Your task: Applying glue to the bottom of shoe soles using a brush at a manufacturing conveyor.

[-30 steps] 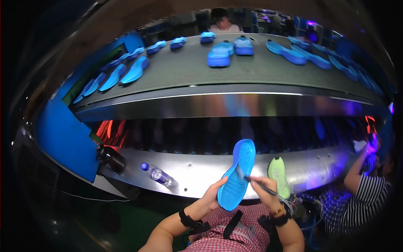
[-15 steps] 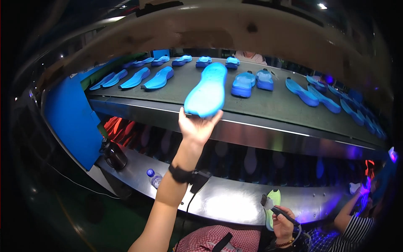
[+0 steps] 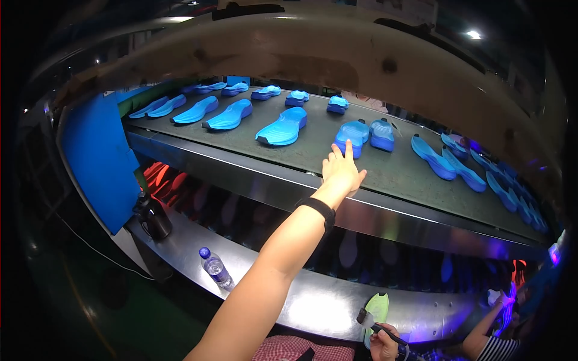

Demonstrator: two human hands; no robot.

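Observation:
My left hand [image 3: 342, 173] reaches over the edge of the dark belt [image 3: 241, 141], fingers spread. Its fingertips overlap the near end of a blue shoe sole [image 3: 352, 132]; whether they touch it I cannot tell. Beside that lies another blue sole [image 3: 382, 133]. Left of the hand, a light-blue sole [image 3: 284, 126] with a dark tip rests flat on the belt. Low in the view, my right hand [image 3: 384, 346] is closed round a brush [image 3: 374, 325] with a dark handle. Behind the brush is a yellow-green sole [image 3: 377, 307], partly covered by it.
Several more blue soles [image 3: 229, 114] lie along the belt. Overhead runs a thick beam [image 3: 289, 51]. The metal ledge [image 3: 319, 307] below bears a water bottle [image 3: 215, 268] and a dark jug [image 3: 153, 216]. A co-worker's arm [image 3: 481, 334] shows at right.
The light-blue sole, held up in my left hand before, now lies on the belt. My emptied left hand has moved right to the neighbouring sole. My right hand still holds the brush.

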